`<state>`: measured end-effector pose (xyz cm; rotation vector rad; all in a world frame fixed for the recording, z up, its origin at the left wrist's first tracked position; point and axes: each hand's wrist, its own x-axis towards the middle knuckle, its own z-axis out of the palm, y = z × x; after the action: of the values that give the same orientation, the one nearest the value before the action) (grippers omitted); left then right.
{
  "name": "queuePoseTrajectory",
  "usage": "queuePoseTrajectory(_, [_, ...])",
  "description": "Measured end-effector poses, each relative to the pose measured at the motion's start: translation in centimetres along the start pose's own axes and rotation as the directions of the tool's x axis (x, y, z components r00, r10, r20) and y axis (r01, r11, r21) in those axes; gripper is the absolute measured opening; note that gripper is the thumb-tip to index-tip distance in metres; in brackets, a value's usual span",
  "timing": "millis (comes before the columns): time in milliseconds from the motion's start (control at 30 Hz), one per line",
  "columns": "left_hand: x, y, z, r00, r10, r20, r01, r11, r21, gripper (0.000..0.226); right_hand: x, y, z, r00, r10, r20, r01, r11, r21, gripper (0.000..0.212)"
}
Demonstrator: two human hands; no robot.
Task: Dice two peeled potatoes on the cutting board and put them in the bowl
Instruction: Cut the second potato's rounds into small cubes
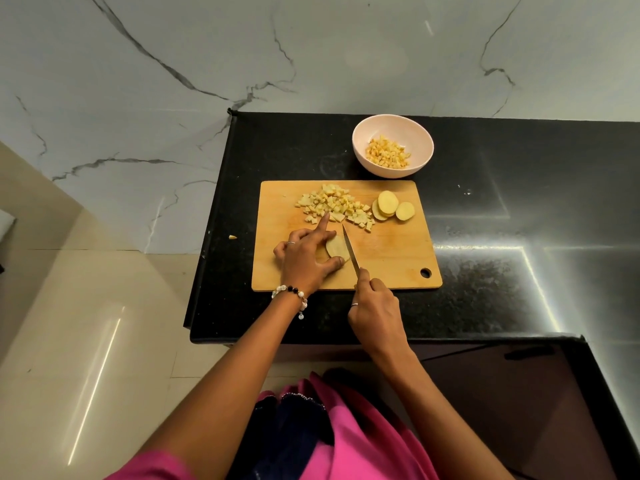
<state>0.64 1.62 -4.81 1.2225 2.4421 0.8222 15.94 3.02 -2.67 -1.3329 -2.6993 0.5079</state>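
While left hand (306, 258) pins pale potato slab (336, 248) on rectangular wooden cutting board (391, 258), thumb and fingers curled round it, index finger straight, right hand (375, 304) grips steel knife (350, 250), blade touching slab. Diced heap (334, 206) and round slices (391, 209) at board's far side; pale pink bowl (393, 131) with dice beyond board.

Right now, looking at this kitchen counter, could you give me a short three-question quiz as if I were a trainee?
1. True or false: the bowl already holds potato cubes.
2. Which hand holds the knife?
3. The round potato slices lie: A) in the bowl, B) on the cutting board, C) on the floor.

Key: 1 true. 2 the right hand; the left hand steadies a potato piece. 3 B.
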Motion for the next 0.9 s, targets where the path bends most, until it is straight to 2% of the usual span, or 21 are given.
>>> queuePoseTrajectory(433, [0.2, 0.1, 0.1, 1.0, -0.01, -0.014, 0.01, 1.0, 0.008, 0.086, 2.4, -1.1, -0.2, 0.994, -0.01, 0.109, 0.016, 0.998, -0.055, 0.055])
queuePoseTrajectory(667, [0.0, 0.0, 0.3, 0.999, 0.001, -0.035, -0.001, 1.0, -0.002, 0.087, -1.6, -0.3, 1.0, 0.999, -0.029, 0.046, 0.032, 0.996, -0.081, 0.061])
queuePoseTrajectory(800, [0.0, -0.3, 0.2, 1.0, 0.017, -0.012, -0.018, 1.0, -0.016, 0.09, -1.3, -0.5, 0.0, 0.995, -0.008, 0.096, 0.008, 1.0, -0.004, 0.055])
queuePoseTrajectory(900, [-0.1, -0.6, 0.0, 0.999, 0.035, -0.009, -0.035, 0.998, -0.05, 0.093, -0.7, -0.3, -0.1, 0.999, -0.005, 0.041, 0.006, 1.0, -0.005, 0.053])
